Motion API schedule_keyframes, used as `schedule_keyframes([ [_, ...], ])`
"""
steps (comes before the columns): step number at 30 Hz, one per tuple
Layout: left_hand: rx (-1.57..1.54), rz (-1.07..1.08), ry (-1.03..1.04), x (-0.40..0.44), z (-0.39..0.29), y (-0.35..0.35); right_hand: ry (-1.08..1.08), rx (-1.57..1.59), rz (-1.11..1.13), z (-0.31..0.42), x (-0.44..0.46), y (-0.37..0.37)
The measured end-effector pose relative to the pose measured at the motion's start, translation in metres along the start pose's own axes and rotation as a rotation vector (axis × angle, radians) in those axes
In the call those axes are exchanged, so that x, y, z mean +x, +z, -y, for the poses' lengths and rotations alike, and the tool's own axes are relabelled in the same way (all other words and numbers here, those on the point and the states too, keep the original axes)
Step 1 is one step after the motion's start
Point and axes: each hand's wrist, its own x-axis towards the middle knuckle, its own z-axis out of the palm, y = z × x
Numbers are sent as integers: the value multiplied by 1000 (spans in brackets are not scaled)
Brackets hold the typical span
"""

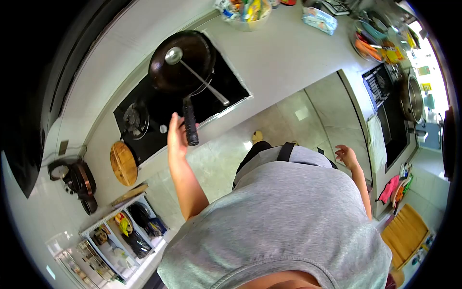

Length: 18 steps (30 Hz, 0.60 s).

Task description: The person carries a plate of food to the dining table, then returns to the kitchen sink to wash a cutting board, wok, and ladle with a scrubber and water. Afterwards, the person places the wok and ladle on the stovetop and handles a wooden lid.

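Observation:
My left hand is at the front edge of the hob, right beside the black handle of a dark wok. One digit stretches forward along the handle's left side, and a bit of fingertip shows past its right side. The handle hides the other fingers; the hand does not look closed round it. Across the wok lies a metal ladle, its bowl over the wok and its handle end over the hob. My right hand hangs at my side, empty, with fingers loosely bent and apart.
The black hob has a second burner at left, by a round wooden board. A bowl of packets and a wipes pack stand on the counter. At right are a sink and a draped cloth.

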Motion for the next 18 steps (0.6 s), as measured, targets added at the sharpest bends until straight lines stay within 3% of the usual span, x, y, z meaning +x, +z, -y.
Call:
schedule_keyframes([
  [1, 143, -307, 79, 7, 5, -14, -33, -27, -4, -9, 4, 1],
  [3, 442, -495, 363, -4, -12, -10, -89, -50, -64, -13, -3, -7],
  [4, 702, -740, 643, -6, -13, -6, -77, -64, -84, -30, 6, -12],
  [5, 570, -763, 980, -29, -16, 32, -114, -102, -82, -32, 0, -18],
  [6, 501, -730, 1136, -41, -19, 54, -168, -133, -107, -43, 2, -24],
  [8, 670, -657, 1308, -79, -16, 112, -115, -77, -132, -50, -5, -41],
  [18, 589, 31, 945, -112, 100, 349, -174, 14, -429, -154, -31, -156],
])
